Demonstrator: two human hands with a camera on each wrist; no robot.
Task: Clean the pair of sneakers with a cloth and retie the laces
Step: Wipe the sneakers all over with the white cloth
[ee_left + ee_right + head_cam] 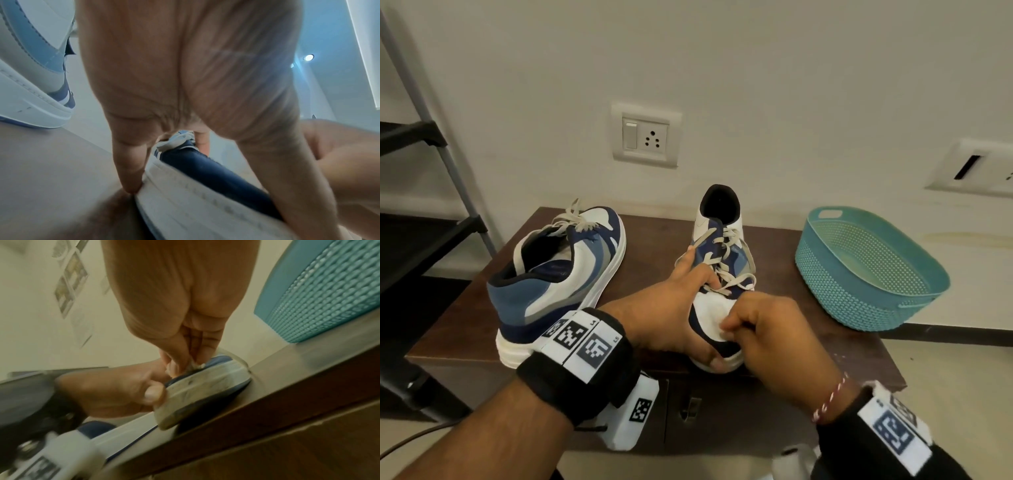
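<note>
Right-hand sneaker [717, 270] standing on the dark wooden cabinet top [654, 233], long axis running away from the viewer: toe at the near edge, heel collar toward the wall, laces [726, 263] loose and untied across the tongue. White cloth [710, 317] bunched over the toe cap, directly beneath the right hand [770, 329], fingers curled tight and pinching the wad against the toe, seen in the right wrist view just above the scuffed white sole rim [205, 386]. Left hand [671, 308] clasping the same shoe from its left side, thumb at the toe's sole edge, index finger laid forward along the lace row; a steadying grip round the forefoot. Probable next stroke: along the long axis, toe toward heel, with the right hand nearer and the left as brace. Second sneaker [558, 274] well to the left, heel nearest, untouched. Teal basket [869, 270] apart at the right; wall socket [645, 135] behind.
</note>
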